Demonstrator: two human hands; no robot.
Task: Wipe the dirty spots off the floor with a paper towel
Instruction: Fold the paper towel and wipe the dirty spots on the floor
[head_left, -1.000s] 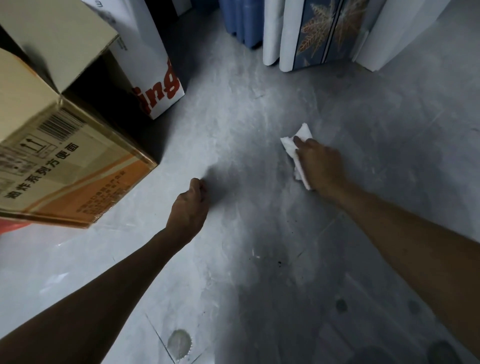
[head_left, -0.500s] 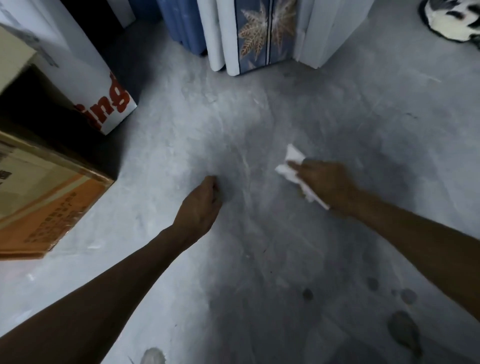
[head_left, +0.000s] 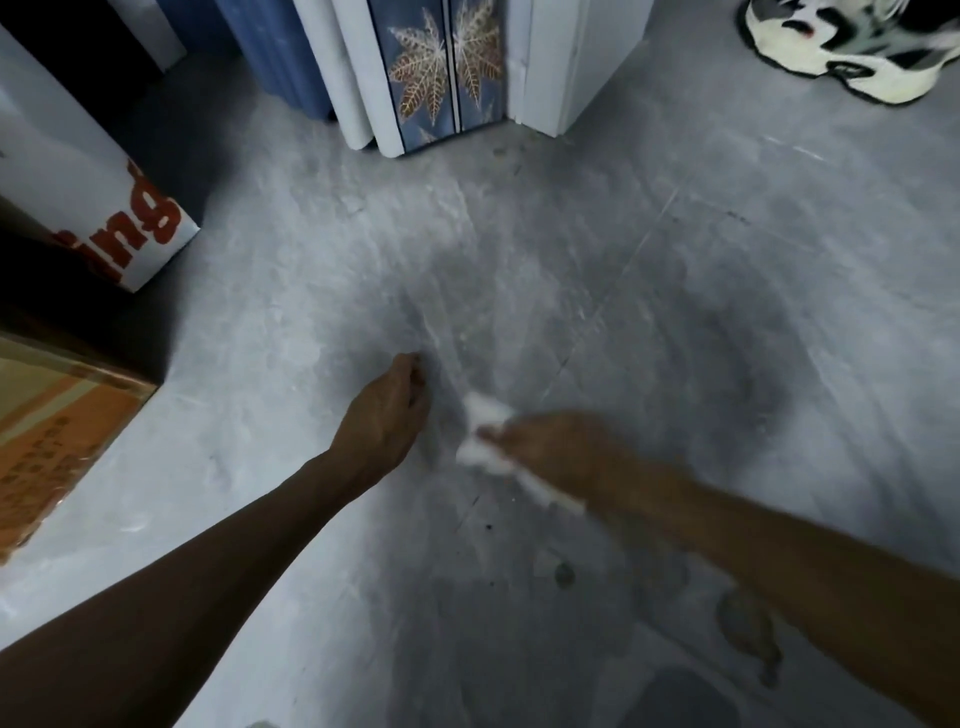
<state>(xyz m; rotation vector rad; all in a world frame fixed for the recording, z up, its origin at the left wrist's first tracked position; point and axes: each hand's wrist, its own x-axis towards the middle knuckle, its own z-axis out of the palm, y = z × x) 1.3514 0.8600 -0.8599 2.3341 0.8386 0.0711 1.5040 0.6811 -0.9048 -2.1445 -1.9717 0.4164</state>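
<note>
Inspection of the grey floor (head_left: 597, 249): the surface is mottled, with pale streaks across the middle and 1 broad dark patch (head_left: 737, 364) to the right of the hands. Several small dark spots (head_left: 563, 574) lie near the bottom of the view, beside the right forearm.

The right hand (head_left: 550, 449) presses a white paper towel (head_left: 485, 434) flat against the floor; this hand and the towel are blurred. Its fingers lie over the towel, grasping it against the surface, and crumpled white edges show ahead of the fingertips and along the near side of the hand.

The left hand (head_left: 387, 410) rests on the floor just beside the towel, apart from it. Its fingers are curled inward in a loose clench and hold nothing visible.

Surroundings: a brown and orange cardboard box (head_left: 57, 431) stands at the left edge. Behind it is a white carton with red lettering (head_left: 130, 223). At the top centre stand upright white and blue panels, 1 pair bearing a leaf pattern (head_left: 447, 73). A black and white shoe (head_left: 852, 47) lies at the top right corner, well apart from both hands.
</note>
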